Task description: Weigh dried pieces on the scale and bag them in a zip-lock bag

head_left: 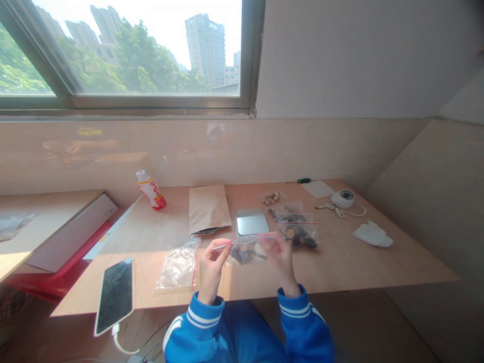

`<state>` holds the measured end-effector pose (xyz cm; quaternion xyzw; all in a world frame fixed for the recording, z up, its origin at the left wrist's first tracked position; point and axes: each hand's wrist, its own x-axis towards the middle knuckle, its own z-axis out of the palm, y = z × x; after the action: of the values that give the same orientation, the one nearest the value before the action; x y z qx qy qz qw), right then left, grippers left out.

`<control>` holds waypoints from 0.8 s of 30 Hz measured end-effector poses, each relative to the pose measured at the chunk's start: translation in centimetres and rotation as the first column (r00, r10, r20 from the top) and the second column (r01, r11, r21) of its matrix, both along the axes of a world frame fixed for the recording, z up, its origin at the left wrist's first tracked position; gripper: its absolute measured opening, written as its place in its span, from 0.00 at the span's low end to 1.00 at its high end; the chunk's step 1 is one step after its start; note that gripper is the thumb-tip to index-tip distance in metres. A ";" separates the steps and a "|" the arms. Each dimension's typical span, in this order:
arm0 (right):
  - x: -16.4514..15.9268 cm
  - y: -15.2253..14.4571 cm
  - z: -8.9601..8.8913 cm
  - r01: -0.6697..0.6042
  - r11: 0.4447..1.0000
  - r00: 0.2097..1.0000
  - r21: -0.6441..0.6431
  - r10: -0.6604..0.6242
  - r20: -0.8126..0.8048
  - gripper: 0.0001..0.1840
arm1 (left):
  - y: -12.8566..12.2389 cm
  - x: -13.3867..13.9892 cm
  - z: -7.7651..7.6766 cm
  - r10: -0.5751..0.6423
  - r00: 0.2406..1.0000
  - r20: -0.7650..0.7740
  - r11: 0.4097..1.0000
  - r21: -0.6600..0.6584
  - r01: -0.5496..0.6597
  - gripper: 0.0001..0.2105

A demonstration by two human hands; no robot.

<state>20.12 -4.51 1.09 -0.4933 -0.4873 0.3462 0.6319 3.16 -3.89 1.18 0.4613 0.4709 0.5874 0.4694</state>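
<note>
A clear zip bag (247, 254) with dark and pale pieces inside is stretched between my two hands over the front of the table. My left hand (210, 264) pinches its upper left corner between thumb and fingers. At the upper right end, my right hand (280, 259) is closed on the bag's edge, slightly blurred. Just beyond the bag lies a flat, square, silver-topped plate (252, 222). Right of that are a zip bag of dark, sliced pieces (302, 236), another filled bag (289, 207) behind it, and a small bag of pale pieces (274, 197).
Clear plastic bags (177, 264) lie left of my hands, below a brown paper pouch (209, 206). A red-and-white bottle (151, 191) stands back left. A phone (115, 292) overhangs the front edge. A white dome camera (343, 198) and crumpled white tissue (372, 234) sit right.
</note>
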 end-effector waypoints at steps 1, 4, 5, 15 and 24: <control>0.1 0.0 -0.1 0.016 1.000 1.000 0.000 -0.016 0.018 0.10 | 0.0 0.0 0.0 0.000 1.000 -0.002 1.000 -0.006 0.000 0.12; 0.5 -0.1 -0.1 0.027 1.000 0.998 0.007 -0.027 0.053 0.10 | 0.0 -0.1 0.1 0.005 1.000 -0.009 0.999 -0.035 -0.005 0.12; 0.6 -0.1 -0.1 0.023 1.000 0.998 0.013 -0.024 0.058 0.10 | 0.0 -0.1 0.2 0.007 1.000 -0.011 0.999 -0.043 -0.007 0.12; 0.4 0.1 -0.4 0.039 0.999 0.999 -0.005 -0.039 0.032 0.09 | 0.1 0.0 0.1 -0.024 1.000 0.007 0.997 -0.071 0.024 0.12; 0.0 0.0 -0.1 -0.196 0.980 0.981 0.030 0.195 0.015 0.12 | -0.1 0.4 -1.1 -0.142 0.988 0.061 0.989 -0.031 0.144 0.13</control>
<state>20.15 -4.55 0.97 -0.4353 -0.5426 0.3960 0.5994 3.54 -4.04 0.06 0.4683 0.4327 0.5571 0.5321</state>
